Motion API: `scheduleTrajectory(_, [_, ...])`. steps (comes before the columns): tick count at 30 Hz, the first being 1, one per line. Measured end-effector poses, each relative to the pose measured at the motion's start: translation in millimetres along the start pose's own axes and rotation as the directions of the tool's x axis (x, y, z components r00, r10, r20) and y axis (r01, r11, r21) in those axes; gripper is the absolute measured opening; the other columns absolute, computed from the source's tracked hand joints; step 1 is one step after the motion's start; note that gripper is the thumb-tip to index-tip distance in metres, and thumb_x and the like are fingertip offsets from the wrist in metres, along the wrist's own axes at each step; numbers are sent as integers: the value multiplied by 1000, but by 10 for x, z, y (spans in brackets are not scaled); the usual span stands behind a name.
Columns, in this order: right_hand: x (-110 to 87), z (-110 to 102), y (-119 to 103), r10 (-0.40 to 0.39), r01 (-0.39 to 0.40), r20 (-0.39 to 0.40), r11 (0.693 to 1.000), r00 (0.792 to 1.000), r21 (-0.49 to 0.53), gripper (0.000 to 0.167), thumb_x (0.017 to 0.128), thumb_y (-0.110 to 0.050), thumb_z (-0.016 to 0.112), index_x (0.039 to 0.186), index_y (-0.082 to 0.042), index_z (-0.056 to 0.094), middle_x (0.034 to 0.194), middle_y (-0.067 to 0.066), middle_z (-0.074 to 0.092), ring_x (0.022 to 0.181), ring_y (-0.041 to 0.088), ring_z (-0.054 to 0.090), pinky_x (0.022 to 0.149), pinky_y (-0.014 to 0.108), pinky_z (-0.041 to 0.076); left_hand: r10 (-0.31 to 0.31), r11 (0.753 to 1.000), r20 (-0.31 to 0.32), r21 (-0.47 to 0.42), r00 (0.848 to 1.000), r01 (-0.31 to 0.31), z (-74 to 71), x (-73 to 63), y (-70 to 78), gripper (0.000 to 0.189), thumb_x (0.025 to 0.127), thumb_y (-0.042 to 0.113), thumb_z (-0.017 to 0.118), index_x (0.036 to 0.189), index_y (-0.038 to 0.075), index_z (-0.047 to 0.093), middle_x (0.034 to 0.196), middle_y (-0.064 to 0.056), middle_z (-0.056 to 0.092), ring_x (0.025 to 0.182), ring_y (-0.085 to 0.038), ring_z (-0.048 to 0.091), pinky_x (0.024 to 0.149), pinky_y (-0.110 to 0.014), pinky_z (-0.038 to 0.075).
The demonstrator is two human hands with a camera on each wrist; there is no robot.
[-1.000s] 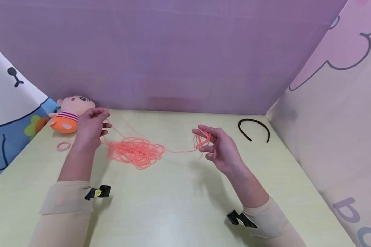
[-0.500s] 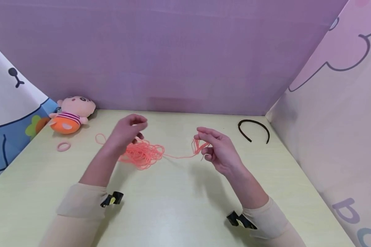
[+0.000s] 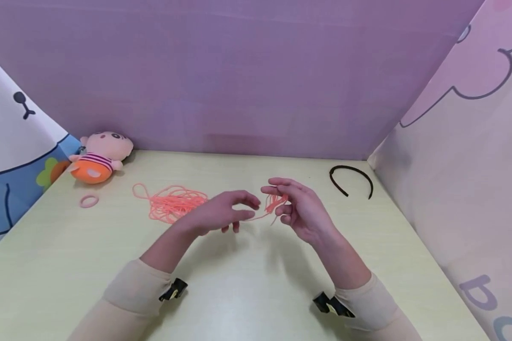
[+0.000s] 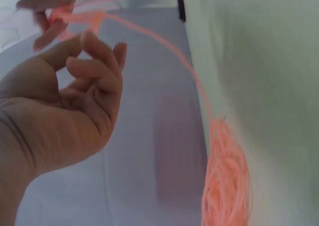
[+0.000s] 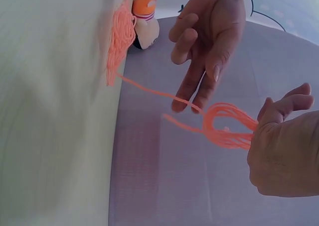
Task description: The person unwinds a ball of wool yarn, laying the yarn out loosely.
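Observation:
A tangled pile of coral-coloured cord [image 3: 170,203] lies on the table, partly hidden behind my left hand [image 3: 219,212]. From that pile a single strand runs to a small looped bundle of the same cord [image 5: 222,136], which my right hand [image 3: 303,208] holds raised above the table. A short loose tail hangs from the bundle. My left hand hovers just left of the bundle, its fingers loosely bent with nothing gripped. In the right wrist view its fingertips are close to the strand; whether they touch it I cannot tell.
A plush doll [image 3: 98,158] in orange and stripes sits at the back left, with a pink ring [image 3: 88,201] in front of it. At the back right lies a dark headband [image 3: 352,170]. A purple panel [image 3: 256,76] rises behind the table [image 3: 239,293].
My left hand has let go of the cord at the far left, leaving a loop there, and has moved right toward my right hand. The right hand has stayed nearly in place.

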State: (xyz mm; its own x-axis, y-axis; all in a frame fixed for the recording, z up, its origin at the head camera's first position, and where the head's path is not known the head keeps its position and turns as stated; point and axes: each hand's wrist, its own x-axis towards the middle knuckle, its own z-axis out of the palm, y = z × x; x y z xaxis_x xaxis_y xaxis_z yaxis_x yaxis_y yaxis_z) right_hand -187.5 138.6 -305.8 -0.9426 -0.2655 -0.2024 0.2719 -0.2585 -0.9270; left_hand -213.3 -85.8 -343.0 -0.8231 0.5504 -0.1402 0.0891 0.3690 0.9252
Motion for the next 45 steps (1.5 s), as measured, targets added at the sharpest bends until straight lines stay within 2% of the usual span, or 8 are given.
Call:
scheduleTrajectory(4, [-9, 1, -1, 7, -8, 36, 1000, 999, 17, 32, 108, -20, 46, 134, -4, 55, 122, 6, 69, 50, 11, 57, 46, 16, 38, 5, 1000, 69, 26, 998, -7, 77, 13, -2, 28, 99, 22, 66, 126, 15, 65, 122, -4, 65, 64, -37, 60, 48, -28, 38])
scheduleTrajectory(12, [-10, -8, -15, 10, -15, 67, 997, 998, 80, 27, 107, -23, 46, 121, -5, 62, 121, 8, 70, 46, 11, 54, 46, 16, 37, 4, 998, 48, 63, 999, -7, 66, 15, -24, 8, 97, 17, 70, 103, 12, 72, 97, -7, 67, 55, -18, 51, 55, -32, 44])
scheduleTrajectory(18, [-16, -21, -31, 2, -9, 76, 996, 997, 92, 29, 107, -23, 44, 119, -5, 64, 118, 8, 71, 44, 10, 47, 45, 18, 33, -30, 997, -97, 65, 995, 36, -101, -1, -42, 8, 99, 14, 66, 104, 9, 70, 98, -10, 64, 60, -19, 52, 63, -40, 51])
scheduleTrajectory(24, [-16, -25, -34, 2, -9, 89, 997, 996, 78, 30, 107, -23, 43, 118, -5, 65, 115, 8, 72, 43, 10, 42, 45, 18, 31, -101, 994, -248, 20, 964, 110, -313, -50, -52, 11, 100, 13, 64, 108, 6, 67, 107, -14, 61, 63, -23, 53, 59, -32, 46])
scheduleTrajectory(28, [-13, -28, -31, 11, -16, 91, 998, 996, 53, 31, 107, -23, 44, 119, -5, 67, 115, 8, 73, 44, 10, 38, 45, 19, 28, -116, 992, -313, 5, 943, 124, -412, -94, -39, 15, 102, 18, 63, 113, 8, 66, 114, -11, 60, 69, -25, 56, 54, -29, 41])
scheduleTrajectory(32, [-11, -32, -28, 19, -21, 76, 1000, 997, 23, 33, 107, -25, 44, 120, -7, 67, 119, 7, 71, 44, 11, 43, 45, 19, 27, -105, 994, -360, -25, 927, 103, -484, -129, -27, 16, 103, 19, 61, 115, 8, 64, 112, -10, 58, 71, -27, 57, 53, -29, 41])
scheduleTrajectory(39, [-12, -39, -37, 14, -15, 41, 1000, 999, 23, 42, 107, -26, 41, 139, -2, 55, 133, 8, 65, 48, 15, 61, 43, 16, 31, -84, 996, -423, -48, 902, 70, -618, -191, -6, 19, 103, 19, 59, 116, 6, 62, 107, -12, 55, 70, -24, 56, 56, -28, 44])
scheduleTrajectory(45, [-9, -51, -48, 3, -4, 9, 1000, 1000, 28, 42, 107, -26, 40, 139, -6, 58, 135, 6, 64, 52, 17, 64, 43, 16, 36, -86, 996, -442, -51, 893, 71, -709, -248, 8, 23, 103, 22, 60, 119, 5, 61, 106, -15, 53, 70, -21, 56, 58, -28, 46])
